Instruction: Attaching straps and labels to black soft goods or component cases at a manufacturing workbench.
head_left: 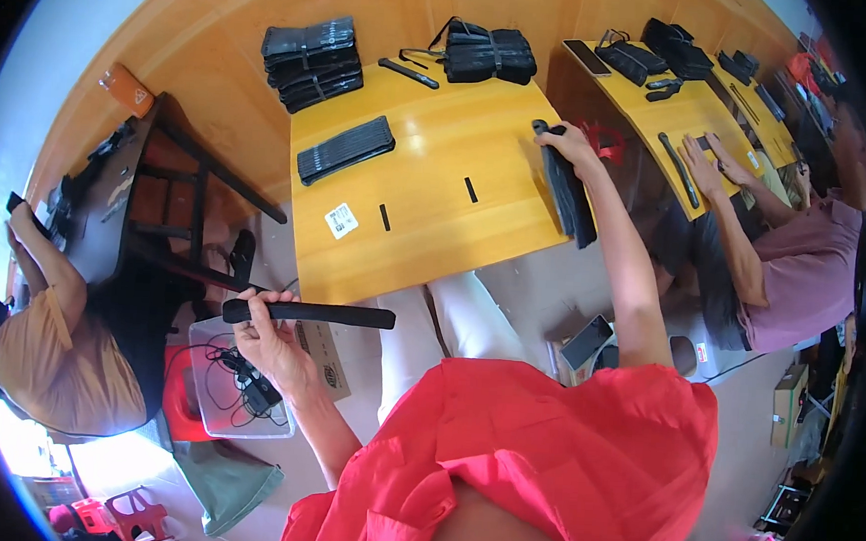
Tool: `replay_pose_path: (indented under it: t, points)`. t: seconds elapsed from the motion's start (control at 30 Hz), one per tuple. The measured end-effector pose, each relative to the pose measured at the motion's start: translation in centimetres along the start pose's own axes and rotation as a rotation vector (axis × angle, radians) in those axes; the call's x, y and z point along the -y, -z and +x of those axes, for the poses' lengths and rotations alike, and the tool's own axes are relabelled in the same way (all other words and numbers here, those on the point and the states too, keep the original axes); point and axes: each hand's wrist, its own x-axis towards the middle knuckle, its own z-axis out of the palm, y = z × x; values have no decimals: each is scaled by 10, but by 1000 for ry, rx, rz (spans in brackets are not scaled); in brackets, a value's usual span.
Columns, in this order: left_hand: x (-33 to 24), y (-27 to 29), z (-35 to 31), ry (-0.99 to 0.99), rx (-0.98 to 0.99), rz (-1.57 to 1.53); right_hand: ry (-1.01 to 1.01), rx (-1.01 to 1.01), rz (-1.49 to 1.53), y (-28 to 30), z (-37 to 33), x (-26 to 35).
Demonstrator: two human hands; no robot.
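Note:
My left hand (280, 356) is closed round one end of a flat black strip (343, 315), held level off the table's near left corner. At the right edge of the yellow table (429, 163), my right hand (576, 149) grips the top of a long black bundle (566, 194), which slants down past the edge. Two short black strips (385, 217) lie apart on the tabletop, with a white printed label (341, 221) to their left. Farther back rests a flat black ribbed bundle (347, 149).
Behind are a tied black stack (312, 63), a strapped black bundle (490, 55) and a loose black strip (408, 72). Co-workers sit at a right table (681, 112) and a dark left table (114, 195). A clear bin (239, 427) of cables stands on the floor.

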Motion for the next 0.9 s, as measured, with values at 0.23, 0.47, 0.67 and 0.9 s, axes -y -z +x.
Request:
replay_pose_path:
  t: [0.23,0.47,0.67,0.9]
  points:
    - [-4,10,-2,-9,-23,8,132,-28,-654,-37,55,-33]
    - [3,10,0,44,-52,18,436,-195,-288,3,40,-37]
    - [17,-3,0,149,35,-55,537,-12,-95,27,-67,46]
    - [38,-35,-3,219,30,38,782,460,-73,-65,-236,80]
